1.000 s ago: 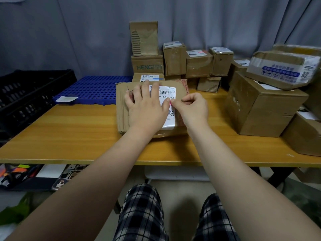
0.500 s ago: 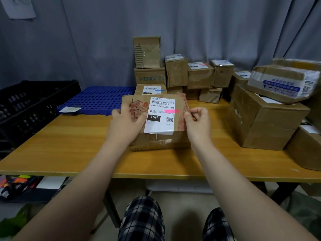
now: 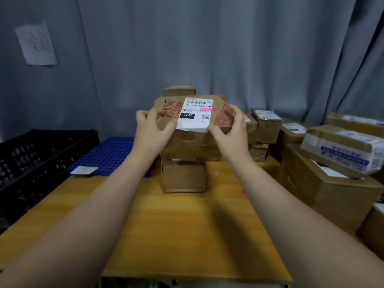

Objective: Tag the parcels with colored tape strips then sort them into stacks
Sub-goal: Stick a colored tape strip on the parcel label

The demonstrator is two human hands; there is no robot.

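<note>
I hold a flat brown cardboard parcel in the air above the back of the wooden table. Its white shipping label carries a pink tape strip. My left hand grips the parcel's left edge and my right hand grips its right edge. Under the raised parcel a small brown box stands on the table. Another box top of the rear stack peeks out above the parcel; most of that stack is hidden behind it.
A blue perforated pallet with a white slip lies at the back left, beside a black crate. Several labelled boxes stand at the back right. Big cartons and a taped parcel fill the right side.
Both hands have lifted the tagged parcel off the table and carried it up and away toward the rear stack. The camera has tilted up.
</note>
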